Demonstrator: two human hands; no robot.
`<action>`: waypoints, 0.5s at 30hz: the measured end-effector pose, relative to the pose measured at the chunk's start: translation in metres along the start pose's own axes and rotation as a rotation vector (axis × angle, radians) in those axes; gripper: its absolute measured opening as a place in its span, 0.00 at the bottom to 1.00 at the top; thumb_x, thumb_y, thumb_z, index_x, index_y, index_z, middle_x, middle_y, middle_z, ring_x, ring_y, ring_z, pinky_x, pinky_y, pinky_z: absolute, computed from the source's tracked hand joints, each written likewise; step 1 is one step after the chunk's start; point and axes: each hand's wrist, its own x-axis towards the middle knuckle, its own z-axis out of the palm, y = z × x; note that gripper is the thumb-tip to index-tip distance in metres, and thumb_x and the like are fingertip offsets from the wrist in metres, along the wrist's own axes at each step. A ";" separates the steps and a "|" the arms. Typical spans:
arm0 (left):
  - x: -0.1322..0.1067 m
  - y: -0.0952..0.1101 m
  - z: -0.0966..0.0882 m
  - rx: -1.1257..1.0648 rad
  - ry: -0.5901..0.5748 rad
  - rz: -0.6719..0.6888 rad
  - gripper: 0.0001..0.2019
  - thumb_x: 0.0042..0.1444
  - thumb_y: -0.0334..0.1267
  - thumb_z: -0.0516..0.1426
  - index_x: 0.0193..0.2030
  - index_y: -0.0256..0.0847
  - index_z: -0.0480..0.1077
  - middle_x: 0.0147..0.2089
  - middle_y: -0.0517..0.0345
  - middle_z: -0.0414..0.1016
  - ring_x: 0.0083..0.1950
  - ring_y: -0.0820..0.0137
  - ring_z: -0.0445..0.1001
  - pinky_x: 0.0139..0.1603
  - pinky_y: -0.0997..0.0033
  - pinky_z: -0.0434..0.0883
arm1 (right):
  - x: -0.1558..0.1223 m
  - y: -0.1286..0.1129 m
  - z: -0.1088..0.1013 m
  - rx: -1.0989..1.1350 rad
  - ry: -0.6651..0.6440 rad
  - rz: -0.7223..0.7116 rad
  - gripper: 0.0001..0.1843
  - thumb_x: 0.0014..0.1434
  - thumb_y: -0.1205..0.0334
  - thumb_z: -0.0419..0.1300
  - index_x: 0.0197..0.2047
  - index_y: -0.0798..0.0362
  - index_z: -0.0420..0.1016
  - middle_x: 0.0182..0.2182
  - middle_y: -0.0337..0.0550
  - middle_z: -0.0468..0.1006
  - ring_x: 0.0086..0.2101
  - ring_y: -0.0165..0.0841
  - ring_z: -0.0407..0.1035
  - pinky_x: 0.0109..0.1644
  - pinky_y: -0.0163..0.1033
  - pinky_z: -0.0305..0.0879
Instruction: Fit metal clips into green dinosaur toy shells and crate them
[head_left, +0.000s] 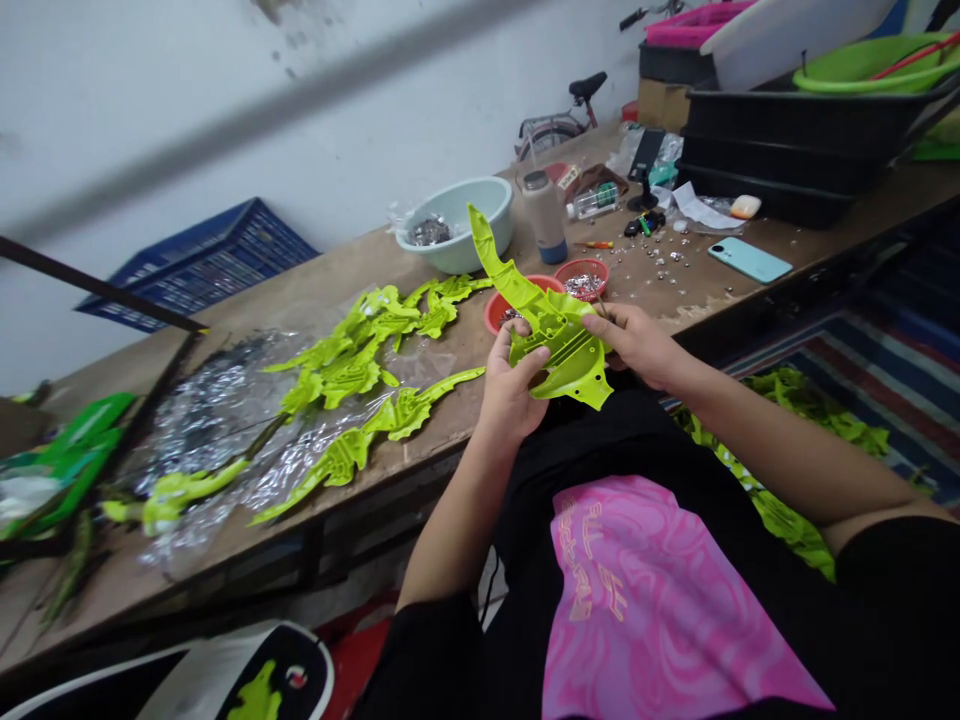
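A lime-green plastic toy shell half (pixel 559 345), with a long curved tail and its ribbed inside facing up, is held above the table's front edge. My left hand (pixel 511 375) grips its left side, the thumb lying over the face. At the right edge my right hand (pixel 634 340) is closed on the same shell, with finger and thumb together; a thin dark bit shows near the fingertips, too small to name. Behind the shell stand a red bowl (pixel 499 310), partly hidden, and a small red basket (pixel 583 278) of shiny metal bits.
More green shells (pixel 360 345) lie on clear plastic at the left. Behind are a pale basin (pixel 491 205) and a tumbler (pixel 544 215). A phone (pixel 750 258) and black crates (pixel 780 140) are on the right. Below right, green pieces (pixel 787 500) lie in a heap.
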 end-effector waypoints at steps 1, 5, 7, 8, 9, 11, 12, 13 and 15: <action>0.000 -0.002 0.000 0.021 -0.004 0.001 0.32 0.42 0.36 0.77 0.42 0.46 0.59 0.40 0.66 0.78 0.33 0.73 0.79 0.35 0.74 0.77 | -0.002 0.001 0.001 0.064 -0.015 0.053 0.36 0.49 0.29 0.80 0.42 0.47 0.74 0.24 0.29 0.69 0.22 0.25 0.57 0.23 0.33 0.51; 0.005 -0.010 -0.006 0.114 -0.012 -0.002 0.31 0.45 0.37 0.75 0.43 0.47 0.57 0.36 0.68 0.76 0.28 0.76 0.75 0.28 0.77 0.72 | -0.007 0.006 -0.006 0.176 -0.065 0.166 0.39 0.45 0.30 0.83 0.43 0.47 0.70 0.20 0.22 0.60 0.18 0.21 0.44 0.22 0.31 0.36; 0.011 -0.010 -0.013 0.134 -0.072 -0.074 0.29 0.44 0.37 0.75 0.43 0.47 0.59 0.37 0.68 0.75 0.29 0.76 0.74 0.27 0.79 0.72 | -0.010 0.009 -0.013 0.181 -0.032 0.189 0.41 0.42 0.31 0.84 0.42 0.48 0.69 0.20 0.22 0.61 0.18 0.20 0.44 0.22 0.31 0.35; 0.014 -0.010 -0.017 0.132 -0.114 -0.123 0.28 0.44 0.37 0.74 0.43 0.46 0.60 0.37 0.68 0.75 0.29 0.77 0.74 0.26 0.80 0.72 | -0.011 0.011 -0.017 0.186 -0.017 0.199 0.42 0.40 0.33 0.85 0.42 0.48 0.69 0.20 0.23 0.63 0.18 0.19 0.44 0.22 0.30 0.35; 0.017 -0.010 -0.021 0.125 -0.155 -0.173 0.27 0.44 0.36 0.73 0.43 0.46 0.61 0.37 0.68 0.74 0.29 0.77 0.73 0.26 0.80 0.72 | -0.012 0.012 -0.020 0.193 -0.006 0.203 0.42 0.39 0.34 0.86 0.41 0.49 0.69 0.20 0.23 0.64 0.18 0.19 0.44 0.22 0.30 0.35; 0.022 -0.012 -0.024 0.108 -0.219 -0.243 0.25 0.44 0.33 0.71 0.43 0.46 0.62 0.38 0.67 0.73 0.30 0.77 0.73 0.28 0.80 0.74 | -0.015 0.014 -0.026 0.210 0.002 0.199 0.41 0.38 0.36 0.86 0.40 0.49 0.70 0.19 0.23 0.63 0.18 0.19 0.42 0.22 0.30 0.34; 0.024 -0.016 -0.024 0.098 -0.243 -0.264 0.25 0.44 0.32 0.70 0.43 0.46 0.62 0.39 0.66 0.73 0.31 0.77 0.74 0.29 0.79 0.76 | -0.016 0.015 -0.030 0.217 0.007 0.198 0.40 0.39 0.36 0.86 0.39 0.49 0.69 0.19 0.22 0.60 0.18 0.19 0.41 0.22 0.30 0.34; 0.025 -0.021 -0.021 0.085 -0.267 -0.282 0.24 0.44 0.31 0.70 0.43 0.46 0.62 0.39 0.66 0.73 0.32 0.76 0.75 0.31 0.78 0.77 | -0.017 0.017 -0.034 0.220 0.020 0.205 0.40 0.38 0.36 0.87 0.38 0.48 0.69 0.18 0.21 0.58 0.18 0.19 0.40 0.22 0.31 0.34; 0.025 -0.035 -0.013 0.058 -0.333 -0.331 0.24 0.46 0.32 0.72 0.44 0.46 0.64 0.40 0.63 0.74 0.33 0.73 0.78 0.33 0.75 0.79 | -0.023 0.024 -0.045 0.208 0.063 0.256 0.39 0.37 0.35 0.86 0.34 0.47 0.68 0.17 0.22 0.56 0.17 0.20 0.41 0.21 0.32 0.36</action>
